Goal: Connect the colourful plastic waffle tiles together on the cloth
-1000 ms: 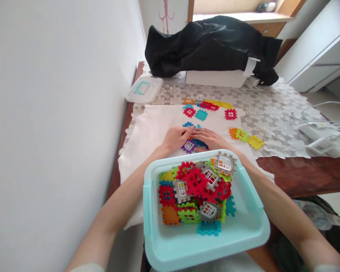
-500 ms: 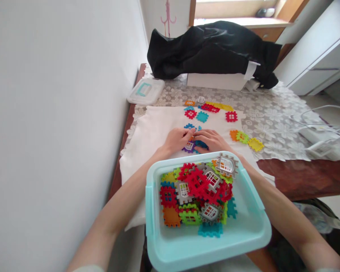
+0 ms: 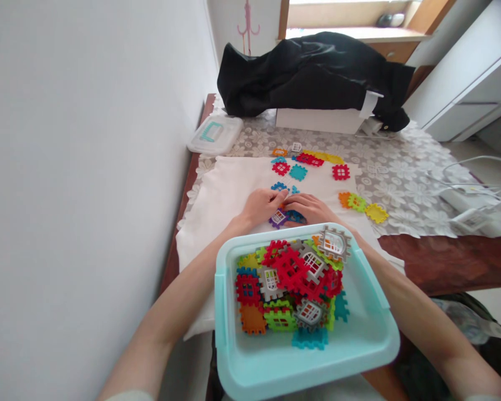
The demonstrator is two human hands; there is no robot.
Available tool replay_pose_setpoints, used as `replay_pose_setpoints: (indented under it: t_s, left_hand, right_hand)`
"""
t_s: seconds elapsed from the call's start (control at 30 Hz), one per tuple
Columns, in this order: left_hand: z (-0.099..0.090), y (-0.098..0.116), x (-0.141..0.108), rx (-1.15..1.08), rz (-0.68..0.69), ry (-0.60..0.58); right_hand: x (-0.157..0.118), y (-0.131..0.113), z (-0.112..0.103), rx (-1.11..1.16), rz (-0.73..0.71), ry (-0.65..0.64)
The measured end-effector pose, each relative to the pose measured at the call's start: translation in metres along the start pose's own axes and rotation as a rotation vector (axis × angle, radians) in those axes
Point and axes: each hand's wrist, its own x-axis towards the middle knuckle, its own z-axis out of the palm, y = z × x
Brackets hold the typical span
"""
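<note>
On the white cloth [image 3: 229,192], my left hand [image 3: 262,205] is closed, its thumb and fingers pinched at a small group of interlocking plastic building tiles. Facing it, my right hand [image 3: 315,210] curls over a dark blue building tile [image 3: 295,216] in that group, its fingertips meeting those of the left. A purple building tile [image 3: 278,218] with a white window insert shows below the fingers. A bit of orange shows between the hands; the rest of it is hidden. Just beyond the hands lies a blue building tile [image 3: 279,186].
Nearest me stands a light teal tub [image 3: 359,340] heaped with loose tiles. Red, teal, orange, green and yellow tiles lie farther back and right. A clear lid [image 3: 219,142] rests at the table's left. Black cloth [image 3: 309,72] covers something white behind; the wall [image 3: 108,139] borders the left.
My right hand has turned and shifted slightly left, with its fingers closer together over the tiles. The left hand has barely moved.
</note>
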Motion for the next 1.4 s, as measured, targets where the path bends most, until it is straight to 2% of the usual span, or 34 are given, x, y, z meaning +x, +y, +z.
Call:
replay_pose_setpoints:
  t_s: [0.17, 0.33, 0.5, 0.73, 1.0, 1.17, 1.4]
  left_hand:
    - [0.0, 0.0, 0.0, -0.007, 0.004, 0.023]
    - [0.0, -0.002, 0.002, 0.03, -0.005, -0.006]
    - [0.0, -0.006, 0.004, 0.04, 0.007, -0.01]
    - [0.001, -0.006, 0.004, 0.061, 0.018, -0.009]
    - [0.0, -0.003, 0.001, 0.04, 0.012, -0.023]
    - [0.001, -0.002, 0.0, 0.002, 0.006, -0.015]
    - [0.0, -0.001, 0.001, 0.032, 0.008, -0.021]
  right_hand:
    - [-0.002, -0.001, -0.01, -0.026, 0.031, 0.027]
    - [-0.004, 0.002, -0.018, -0.033, 0.015, -0.093]
    - [-0.002, 0.004, -0.015, -0.011, -0.026, -0.211]
    - [0.0, 0.006, -0.001, -0.053, -0.02, -0.125]
    - [-0.001, 0.001, -0.003, 0.049, -0.038, -0.07]
    - [-0.001, -0.004, -0.004, 0.065, -0.008, -0.054]
    - [-0.002, 0.0, 0.001, 0.056, 0.008, -0.081]
